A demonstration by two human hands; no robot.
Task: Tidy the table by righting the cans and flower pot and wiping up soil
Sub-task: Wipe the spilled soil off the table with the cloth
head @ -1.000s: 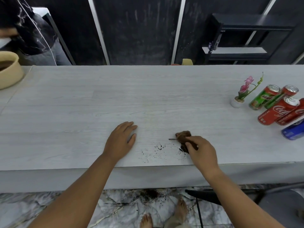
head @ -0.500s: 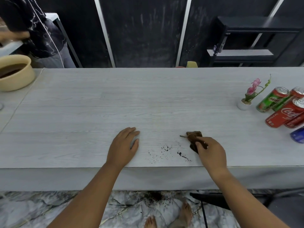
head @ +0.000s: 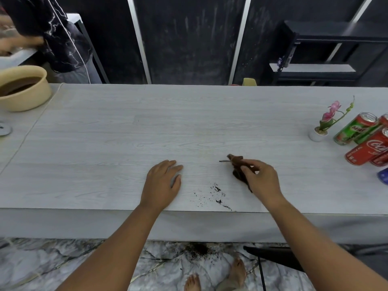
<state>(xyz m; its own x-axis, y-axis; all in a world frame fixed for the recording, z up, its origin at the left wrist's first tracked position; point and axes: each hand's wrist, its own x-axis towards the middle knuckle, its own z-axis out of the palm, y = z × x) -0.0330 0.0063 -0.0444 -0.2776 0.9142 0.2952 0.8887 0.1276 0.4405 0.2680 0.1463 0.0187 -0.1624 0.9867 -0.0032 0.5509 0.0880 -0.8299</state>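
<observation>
My right hand (head: 261, 180) grips a small brown cloth (head: 237, 164) near the table's front edge, lifted slightly off the surface. Dark soil crumbs (head: 217, 195) lie scattered just left of it, close to the edge. My left hand (head: 162, 182) rests flat on the pale wood table (head: 126, 133), fingers apart, holding nothing. At the far right a small white flower pot (head: 317, 134) with a pink flower stands upright. Beside it stand a green can (head: 354, 128) and red cans (head: 367, 150); a blue can (head: 383, 175) is cut off by the frame.
A tan bowl (head: 23, 89) holding brown matter sits at the back left corner, with a person in dark clothes behind it. Spilled soil (head: 197, 249) lies on the marble floor by my bare feet. A black chair (head: 277, 256) stands at the lower right.
My right hand has lifted the cloth and drawn it slightly right, leaving more soil crumbs uncovered. The left hand stays flat on the table.
</observation>
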